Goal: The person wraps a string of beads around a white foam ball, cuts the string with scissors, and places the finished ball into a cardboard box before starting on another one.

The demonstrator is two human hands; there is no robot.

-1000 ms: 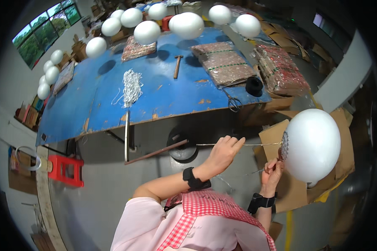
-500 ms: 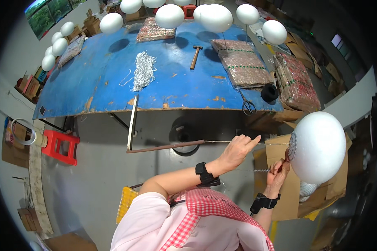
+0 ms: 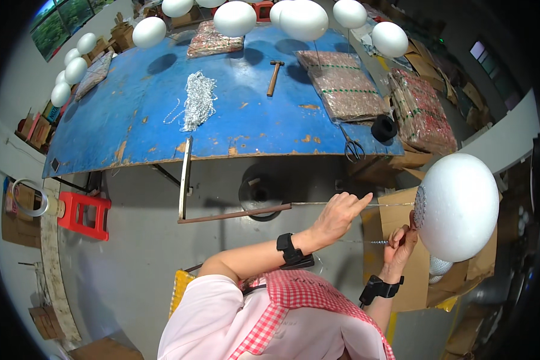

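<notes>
A large white foam egg [image 3: 460,207] is mounted sideways on a thin metal rod [image 3: 390,205]. Silver beads [image 3: 420,207] ring its left end, around where the rod enters. My left hand [image 3: 340,217] is closed around the rod, index finger pointing toward the egg. Just below the beaded end, my right hand [image 3: 400,247] pinches a silver bead strand [image 3: 375,242], which trails left beneath my left hand. My right fingertips are close to the egg; whether they touch it is unclear. The rod's left end meets a brown bar [image 3: 234,213] joined to a pale arm [image 3: 186,178] at the table edge.
On the blue table [image 3: 126,114] lie a heap of silver bead strands [image 3: 198,102], a hammer [image 3: 275,78], scissors [image 3: 353,147], a black roll [image 3: 384,128] and wrapped bundles [image 3: 348,90]. White eggs [image 3: 304,20] stand at the back. A cardboard box [image 3: 411,282] sits below the egg; a red stool [image 3: 85,216] is left.
The whole view has shifted slightly. Both hands keep nearly the same places, left on the rod and right on the bead strand; the egg stays on the rod.
</notes>
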